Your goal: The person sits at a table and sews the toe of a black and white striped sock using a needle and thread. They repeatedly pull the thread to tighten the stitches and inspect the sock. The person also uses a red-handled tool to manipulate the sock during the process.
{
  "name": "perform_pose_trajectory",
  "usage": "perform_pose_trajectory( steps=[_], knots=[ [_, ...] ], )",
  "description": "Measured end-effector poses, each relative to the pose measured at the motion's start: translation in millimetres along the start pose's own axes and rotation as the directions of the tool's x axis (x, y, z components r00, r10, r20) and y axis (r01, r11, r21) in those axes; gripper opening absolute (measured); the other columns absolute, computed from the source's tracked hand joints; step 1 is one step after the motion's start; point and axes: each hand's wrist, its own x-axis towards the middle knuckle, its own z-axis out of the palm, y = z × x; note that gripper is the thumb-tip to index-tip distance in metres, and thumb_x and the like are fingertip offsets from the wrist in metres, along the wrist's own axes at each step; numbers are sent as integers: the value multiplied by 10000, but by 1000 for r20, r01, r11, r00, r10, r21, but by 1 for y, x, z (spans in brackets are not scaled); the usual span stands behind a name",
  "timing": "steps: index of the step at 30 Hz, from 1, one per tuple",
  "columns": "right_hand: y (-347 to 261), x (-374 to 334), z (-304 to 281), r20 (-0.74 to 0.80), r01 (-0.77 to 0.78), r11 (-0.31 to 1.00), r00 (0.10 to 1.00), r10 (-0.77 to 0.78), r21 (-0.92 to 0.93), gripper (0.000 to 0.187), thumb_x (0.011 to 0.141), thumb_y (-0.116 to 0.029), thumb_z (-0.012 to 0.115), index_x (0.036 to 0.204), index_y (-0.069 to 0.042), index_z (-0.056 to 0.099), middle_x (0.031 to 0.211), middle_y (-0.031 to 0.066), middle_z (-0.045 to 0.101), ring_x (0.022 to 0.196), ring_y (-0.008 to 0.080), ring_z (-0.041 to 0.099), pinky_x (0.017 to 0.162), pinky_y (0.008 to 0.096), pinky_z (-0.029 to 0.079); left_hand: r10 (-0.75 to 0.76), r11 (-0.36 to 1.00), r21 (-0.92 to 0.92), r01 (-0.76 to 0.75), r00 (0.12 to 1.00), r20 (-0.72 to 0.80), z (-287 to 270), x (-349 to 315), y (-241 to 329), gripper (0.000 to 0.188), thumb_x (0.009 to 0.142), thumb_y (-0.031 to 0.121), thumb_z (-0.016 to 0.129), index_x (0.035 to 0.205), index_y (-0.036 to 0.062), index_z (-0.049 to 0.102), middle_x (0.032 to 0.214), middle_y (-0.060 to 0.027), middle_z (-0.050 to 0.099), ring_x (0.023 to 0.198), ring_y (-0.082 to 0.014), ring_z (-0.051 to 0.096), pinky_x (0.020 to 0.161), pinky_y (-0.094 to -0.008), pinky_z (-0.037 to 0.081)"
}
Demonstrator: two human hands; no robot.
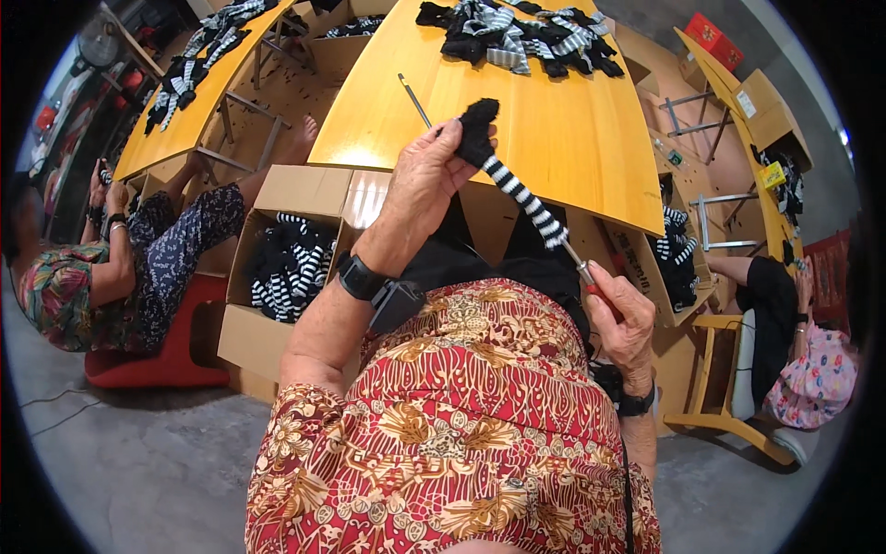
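A black sock with a black-and-white striped leg is stretched over a thin metal rod with a red handle. My left hand pinches the black toe end of the sock, raised over the near edge of the yellow table. My right hand grips the rod's red handle lower down, near my lap. The rod slants up from right hand to left hand. A second thin rod lies on the table just left of my left hand.
A pile of black and striped socks lies at the table's far side. An open cardboard box of socks stands at my left, another box at my right. Seated people work at left and right.
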Motion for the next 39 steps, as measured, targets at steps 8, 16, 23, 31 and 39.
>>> perform_pose_trajectory(
  steps=[8, 16, 23, 31, 39],
  knots=[
    [44, -25, -34, 42, -497, 806, 858, 512, 321, 305, 867, -94, 594, 1161, -25, 634, 755, 58, 617, 691, 97, 579, 621, 216, 455, 96, 993, -59, -101, 992, -84, -21, -1, 24, 321, 940, 146, 571, 1221, -4, 529, 1118, -111, 642, 1018, -171, 626, 904, -296, 512],
    [2, 44, 12, 89, -352, 633, 908, 409, 690, 208, 891, -141, 606, 1052, -30, 537, 713, 3, 524, 525, 52, 467, 460, 179, 335, 103, 971, 212, -111, 993, 50, 26, -14, 6, 360, 895, 68, 617, 1239, 9, 528, 1105, -132, 642, 930, -152, 651, 811, -273, 545],
    [-27, 111, 35, 87, -293, 585, 931, 354, 757, 217, 828, -109, 682, 989, -57, 546, 732, 2, 566, 532, 39, 491, 459, 167, 378, 101, 935, 320, -155, 979, 178, 44, -24, -2, 443, 856, 67, 668, 1267, 5, 515, 983, -81, 674, 838, -91, 644, 771, -214, 527],
    [-17, 122, 40, 133, -253, 462, 951, 278, 850, 196, 827, -99, 699, 955, -33, 566, 735, 17, 593, 524, 47, 517, 468, 175, 414, 2, 932, 359, -54, 990, 144, 30, -23, -2, 436, 840, 102, 701, 1232, -3, 540, 919, -33, 673, 784, -55, 622, 714, -180, 506],
    [-14, 126, 46, 117, -275, 492, 938, 327, 826, 139, 835, -87, 693, 906, -7, 605, 693, 7, 592, 527, 58, 535, 457, 179, 416, -46, 928, 372, 8, 995, 92, 27, -23, -6, 326, 856, 165, 697, 1138, 40, 593, 852, 18, 657, 751, -35, 600, 678, -176, 489]
  ],
)
